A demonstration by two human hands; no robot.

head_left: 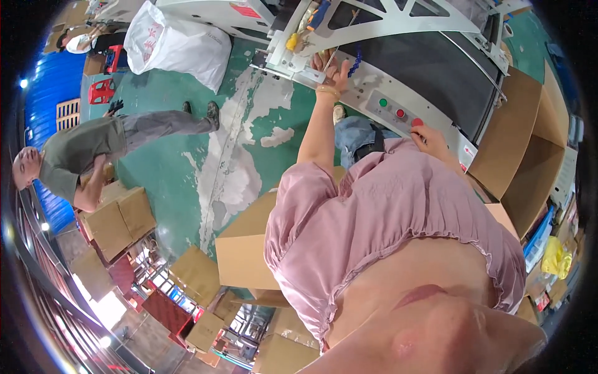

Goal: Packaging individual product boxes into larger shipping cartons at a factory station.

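Head view: the person stands at a grey machine with a dark belt, both arms reaching forward over a pink blouse.

The left hand is raised against the metal bracket at the machine's near corner, just beside a blue ribbed hose and a thin rod. Its fingers are spread apart and lie on or just over the bracket; whether they grip the rod I cannot tell. A bangle sits at the wrist.

The right hand is at the control panel, touching or just short of the red button at the panel's near end. A second red button and a green button lie further along the panel. The right fingers are curled together, with nothing held that shows.

In my judgement the risk lies in one hand working the controls while the other rests near moving parts: if the belt runs, the left fingers could be caught at the bracket or rod. The loose sleeve could also snag there.

Open brown boxes stand to the right of the belt and another box sits low by the person's left side. Well apart, another person bends over boxes on the green floor, near a white sack.
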